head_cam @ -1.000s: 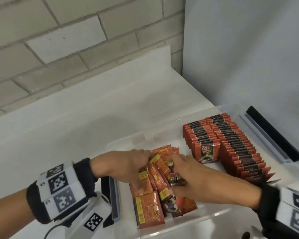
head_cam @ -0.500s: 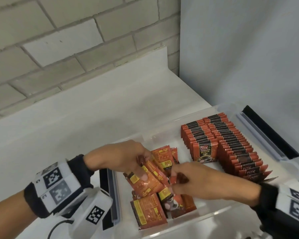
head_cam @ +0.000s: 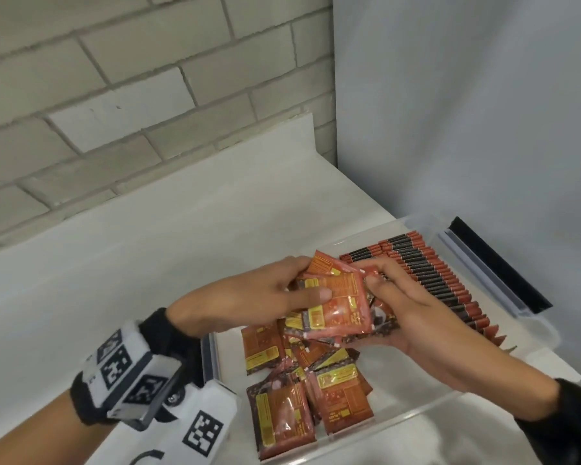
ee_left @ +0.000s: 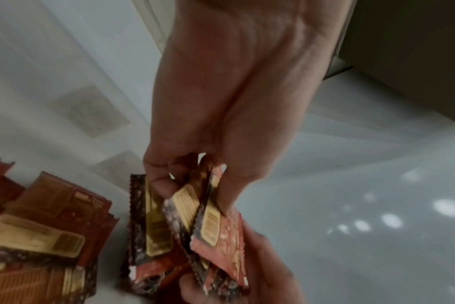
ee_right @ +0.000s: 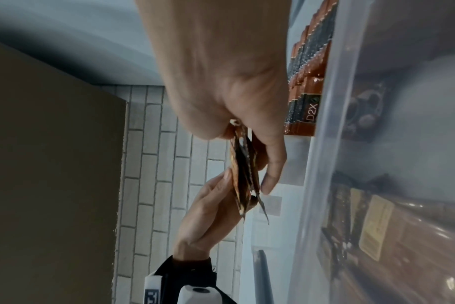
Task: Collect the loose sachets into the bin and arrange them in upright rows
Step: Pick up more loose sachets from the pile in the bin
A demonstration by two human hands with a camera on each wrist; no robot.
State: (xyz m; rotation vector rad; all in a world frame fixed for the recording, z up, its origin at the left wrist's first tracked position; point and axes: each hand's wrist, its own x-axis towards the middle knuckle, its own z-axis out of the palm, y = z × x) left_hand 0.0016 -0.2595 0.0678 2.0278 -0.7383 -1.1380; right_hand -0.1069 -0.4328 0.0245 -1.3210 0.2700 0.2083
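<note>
Above the clear bin [head_cam: 426, 412], the left hand [head_cam: 249, 303] and right hand [head_cam: 413, 317] meet, each grip clamped on one fanned bundle of sachets [head_cam: 336, 303] (thumbs on top). Loose sachets [head_cam: 312, 397] lie below; upright rows [head_cam: 430, 273] stand right.

Black wristbands [head_cam: 168, 333], white camera mounts [head_cam: 125, 374] bearing black square markers.

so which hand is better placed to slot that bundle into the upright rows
Probably the right hand. It cups the bundle from below and lies next to the rows along the bin's right side. The left hand pinches it from the far side.
</note>
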